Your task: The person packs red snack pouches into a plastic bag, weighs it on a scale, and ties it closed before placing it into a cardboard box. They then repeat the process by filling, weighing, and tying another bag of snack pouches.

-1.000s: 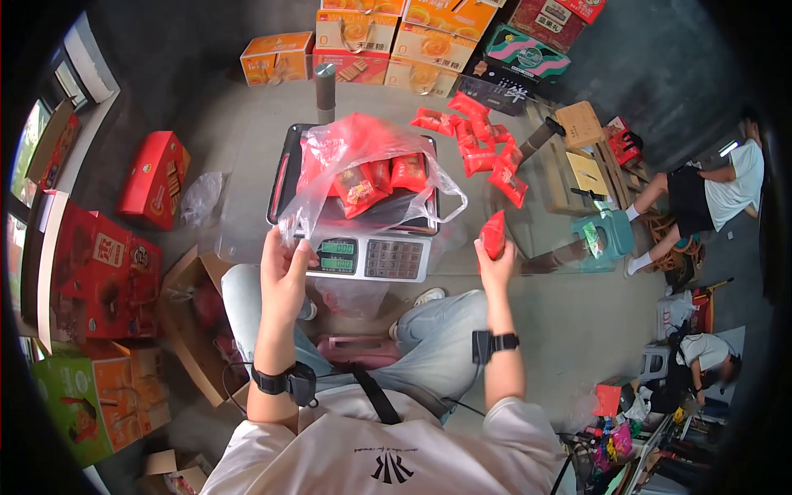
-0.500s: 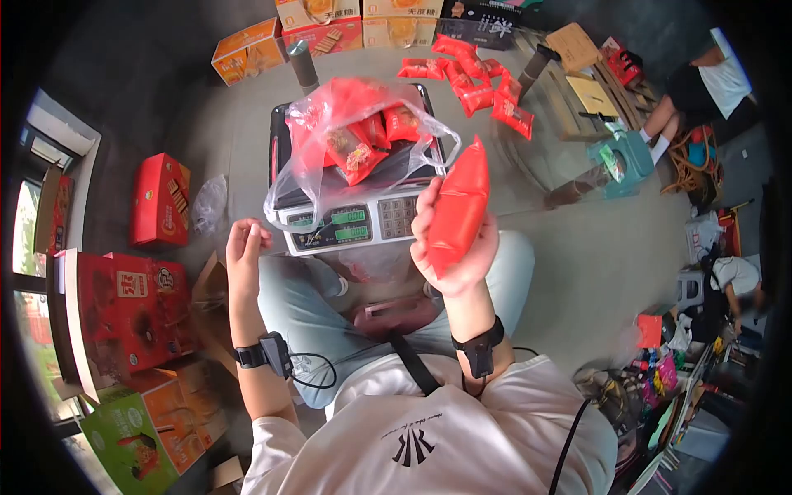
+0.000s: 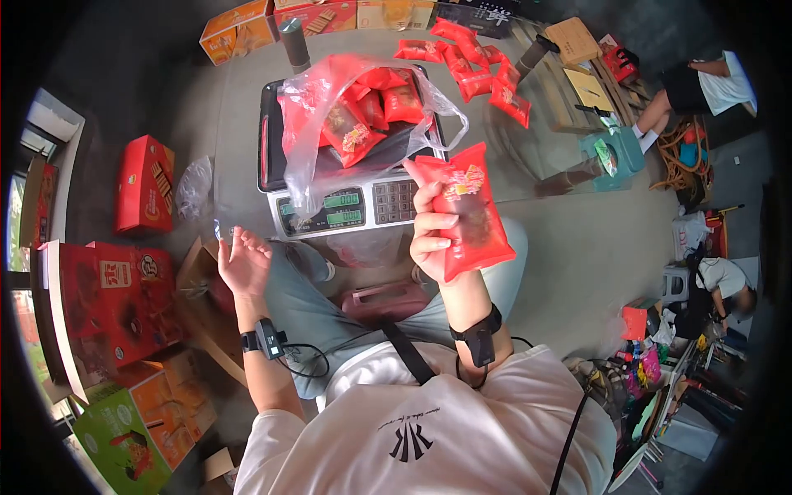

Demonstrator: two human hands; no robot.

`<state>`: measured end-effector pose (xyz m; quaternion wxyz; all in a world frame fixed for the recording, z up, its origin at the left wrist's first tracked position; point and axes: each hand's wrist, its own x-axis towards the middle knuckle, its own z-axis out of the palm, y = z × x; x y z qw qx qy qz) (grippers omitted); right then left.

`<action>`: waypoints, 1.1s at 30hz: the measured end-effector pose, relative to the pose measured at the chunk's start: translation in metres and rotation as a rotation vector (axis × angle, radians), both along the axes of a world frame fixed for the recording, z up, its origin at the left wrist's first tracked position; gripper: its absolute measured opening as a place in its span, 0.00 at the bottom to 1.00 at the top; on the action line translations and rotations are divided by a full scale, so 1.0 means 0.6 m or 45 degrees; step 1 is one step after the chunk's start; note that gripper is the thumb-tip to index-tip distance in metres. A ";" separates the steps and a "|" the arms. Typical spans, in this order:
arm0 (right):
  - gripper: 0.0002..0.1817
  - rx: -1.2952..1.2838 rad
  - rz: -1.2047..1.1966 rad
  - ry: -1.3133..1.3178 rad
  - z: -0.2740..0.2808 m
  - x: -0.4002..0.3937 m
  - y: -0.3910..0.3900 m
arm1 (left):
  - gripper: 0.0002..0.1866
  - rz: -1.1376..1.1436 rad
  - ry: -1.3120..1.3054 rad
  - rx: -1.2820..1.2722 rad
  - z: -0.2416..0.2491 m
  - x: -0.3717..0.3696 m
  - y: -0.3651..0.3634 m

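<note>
In my right hand (image 3: 432, 239) I grip a red snack packet (image 3: 472, 216), its printed side with a gold and pink design facing up. My left hand (image 3: 245, 262) hovers left of the scale, fingers loosely curled and apart, with no packet in it. A small bluish bit shows by its fingertips, too small to name. Ahead stands a digital scale (image 3: 394, 204) with green displays. On its platform sits a clear plastic bag (image 3: 309, 157), gaping, with several similar red packets (image 3: 351, 132) inside. More loose red packets (image 3: 473, 84) lie on the glass tabletop at the far right.
Dark cylinders (image 3: 294, 45) stand under or beside the glass table (image 3: 239, 107). Snack boxes line its far edge, and a red box (image 3: 144, 186) and larger cartons (image 3: 120, 305) are at left. A pink stool (image 3: 388, 303) is below. Other people are at right.
The packet in my right hand has turned from its plain side to its printed side. My left hand has shifted slightly left, its fingers opening out. The view has tilted a little.
</note>
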<state>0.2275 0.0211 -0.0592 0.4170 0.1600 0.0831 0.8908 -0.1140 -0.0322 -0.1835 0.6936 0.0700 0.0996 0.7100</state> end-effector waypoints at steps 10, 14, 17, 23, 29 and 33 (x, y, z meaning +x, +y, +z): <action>0.37 0.101 -0.219 -0.958 0.018 0.010 0.003 | 0.12 0.030 0.421 -0.204 0.011 0.017 0.001; 0.35 0.166 -0.543 -1.726 -0.009 0.003 0.038 | 0.09 0.346 1.574 -0.277 0.118 0.134 0.010; 0.44 0.368 -0.741 -2.053 0.026 -0.007 0.050 | 0.27 0.811 2.579 0.329 0.218 0.218 0.029; 0.49 0.662 -0.819 -2.049 0.044 -0.022 0.075 | 0.16 0.780 3.267 0.334 0.201 0.256 0.094; 0.47 0.739 -0.871 -2.153 0.030 -0.045 0.150 | 0.10 0.446 1.808 -0.111 0.239 0.224 0.069; 0.44 1.088 -1.245 -2.536 -0.015 -0.072 0.225 | 0.10 0.579 1.400 0.054 0.277 0.209 0.068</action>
